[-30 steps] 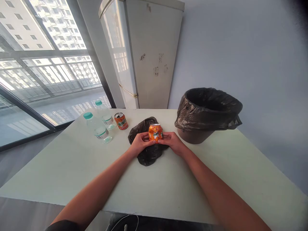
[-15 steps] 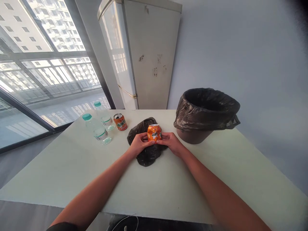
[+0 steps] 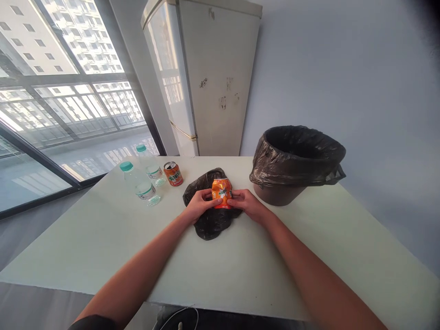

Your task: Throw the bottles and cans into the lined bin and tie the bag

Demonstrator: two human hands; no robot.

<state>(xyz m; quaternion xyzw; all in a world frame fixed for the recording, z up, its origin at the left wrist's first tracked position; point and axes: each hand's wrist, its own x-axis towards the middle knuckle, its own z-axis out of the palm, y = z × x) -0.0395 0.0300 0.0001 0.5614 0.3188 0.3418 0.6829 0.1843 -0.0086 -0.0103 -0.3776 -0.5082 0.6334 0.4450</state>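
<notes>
Between both hands is an orange soda can [image 3: 222, 189], its side dented, the label facing me. My left hand [image 3: 200, 206] grips it from the left, with the thumb across the front. From the right, my right hand [image 3: 251, 206] holds it, the thumb near the lower front. Under and behind the can lies a crumpled black plastic bag [image 3: 211, 227] on the pale table [image 3: 220, 270]. The fingertips behind the can are partly hidden.
To the left stand two clear bottles [image 3: 142, 185] with green caps and another orange soda can [image 3: 173, 175]. At the right is a trash bin [image 3: 278, 195] lined with a black bag [image 3: 295, 167]. A fridge [image 3: 216, 82] stands behind the table, by a window [image 3: 68, 91].
The can in my hands has turned slightly, and more of its lower front now shows. Both hands still hold it. The whole view has shifted a little.
</notes>
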